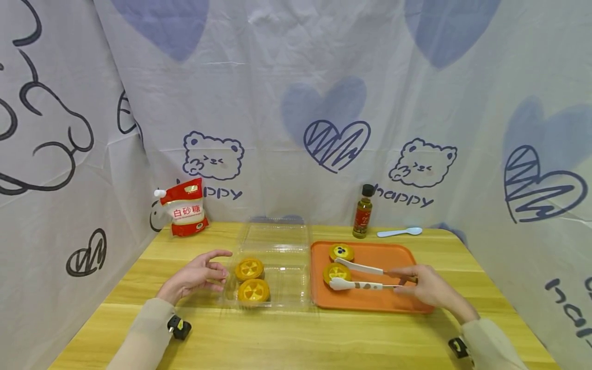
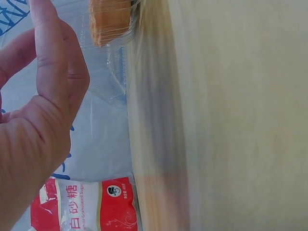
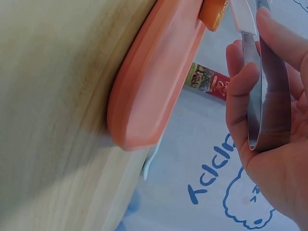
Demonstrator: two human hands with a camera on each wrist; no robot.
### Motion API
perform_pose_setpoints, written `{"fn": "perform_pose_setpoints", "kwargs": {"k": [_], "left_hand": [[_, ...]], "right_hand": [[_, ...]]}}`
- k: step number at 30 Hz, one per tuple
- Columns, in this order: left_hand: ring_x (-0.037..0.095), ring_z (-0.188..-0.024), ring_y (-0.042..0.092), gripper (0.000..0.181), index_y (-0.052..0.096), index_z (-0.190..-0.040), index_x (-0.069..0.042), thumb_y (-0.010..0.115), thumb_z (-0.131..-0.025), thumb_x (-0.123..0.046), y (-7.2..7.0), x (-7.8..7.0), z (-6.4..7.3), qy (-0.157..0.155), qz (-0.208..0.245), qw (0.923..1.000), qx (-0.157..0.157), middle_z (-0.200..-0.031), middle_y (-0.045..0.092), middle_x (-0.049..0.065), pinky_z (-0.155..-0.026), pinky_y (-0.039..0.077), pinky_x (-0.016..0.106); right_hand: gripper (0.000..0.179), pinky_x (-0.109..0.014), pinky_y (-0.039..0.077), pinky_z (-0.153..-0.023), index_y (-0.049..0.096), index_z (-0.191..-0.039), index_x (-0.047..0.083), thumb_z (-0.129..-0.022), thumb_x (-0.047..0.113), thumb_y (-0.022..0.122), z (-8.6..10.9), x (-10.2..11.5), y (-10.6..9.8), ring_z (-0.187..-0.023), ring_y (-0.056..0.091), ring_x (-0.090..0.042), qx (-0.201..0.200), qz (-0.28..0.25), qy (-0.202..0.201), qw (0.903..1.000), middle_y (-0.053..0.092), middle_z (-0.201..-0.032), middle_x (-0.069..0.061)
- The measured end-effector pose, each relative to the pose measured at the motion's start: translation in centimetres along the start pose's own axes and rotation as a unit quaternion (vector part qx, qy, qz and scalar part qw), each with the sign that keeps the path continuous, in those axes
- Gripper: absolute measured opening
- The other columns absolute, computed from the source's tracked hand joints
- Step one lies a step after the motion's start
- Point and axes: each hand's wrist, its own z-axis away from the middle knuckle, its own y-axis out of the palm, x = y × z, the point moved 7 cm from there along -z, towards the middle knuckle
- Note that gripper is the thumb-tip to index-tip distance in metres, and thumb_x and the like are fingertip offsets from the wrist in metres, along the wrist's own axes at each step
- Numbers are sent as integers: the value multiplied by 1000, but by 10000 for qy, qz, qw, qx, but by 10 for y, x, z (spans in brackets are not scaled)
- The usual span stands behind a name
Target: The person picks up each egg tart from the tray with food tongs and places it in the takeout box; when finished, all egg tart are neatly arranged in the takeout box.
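My right hand (image 1: 427, 285) grips a pair of metal tongs (image 3: 275, 106) with white tips, thumb on one arm and fingers curled on the other. In the head view the tong tips straddle a fruit-topped egg tart (image 1: 337, 272) on the orange tray (image 1: 384, 300). A second tart (image 1: 341, 252), with dark berries on top, sits just behind it. My left hand (image 1: 196, 275) is loosely bent and holds nothing, its fingertips right by the left side of an open clear plastic box (image 1: 289, 288). Two tarts, a rear one (image 1: 250, 268) and a front one (image 1: 254, 291), stand in its left half.
At the back left stands a red and white bag of granulated sugar (image 1: 187, 210). Behind the tray are a small bottle (image 1: 363, 213) with a black cap and a pale blue spoon (image 1: 400, 232). The box's lid (image 1: 276, 236) leans up toward the curtain (image 1: 259, 103) behind the wooden table (image 1: 296, 339).
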Motion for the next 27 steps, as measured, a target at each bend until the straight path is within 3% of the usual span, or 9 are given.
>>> {"fn": "perform_pose_setpoints", "kwargs": {"k": [6, 11, 14, 20, 27], "left_hand": [[18, -80, 63, 69, 22, -152, -3, 61, -94, -4, 0, 0, -1, 2, 1, 10000, 2, -100, 62, 13, -74, 61, 36], [18, -80, 63, 69, 22, -152, -3, 61, -94, -3, 0, 1, -1, -10, -2, 10000, -15, -100, 62, 13, -75, 61, 36], [18, -80, 64, 69, 23, -152, -3, 61, -94, -4, -1, 1, -1, -15, -6, 10000, -27, -99, 62, 12, -74, 61, 36], [18, -79, 63, 69, 23, -152, -3, 61, -94, -3, 0, 0, -1, -21, -3, 10000, -36, -99, 61, 12, -73, 62, 36], [18, -80, 63, 70, 22, -152, -3, 61, -94, -4, 0, 0, 0, -31, 9, 10000, -20, -99, 61, 12, -74, 61, 35]], "right_hand": [[42, -30, 54, -81, 67, -127, 14, -87, 26, 73, 1, -1, -1, -94, 62, -16, -70, 94, -47, 9999, 69, -123, -6], [41, -38, 57, -84, 67, -127, 14, -88, 24, 73, 3, 0, -1, -104, 64, -28, -127, -20, -151, 9998, 69, -123, -8], [41, -37, 57, -83, 66, -128, 14, -88, 25, 72, 4, 1, -2, -105, 64, -29, -166, -33, -204, 9996, 68, -124, -9], [42, -23, 52, -70, 66, -129, 16, -88, 27, 72, 5, 3, -4, -91, 61, -14, -281, -32, -262, 9993, 69, -122, -10], [40, -22, 41, -49, 67, -127, 20, -88, 27, 72, 3, 6, -6, -62, 45, -8, -532, -76, -174, 9984, 71, -96, 1]]}}
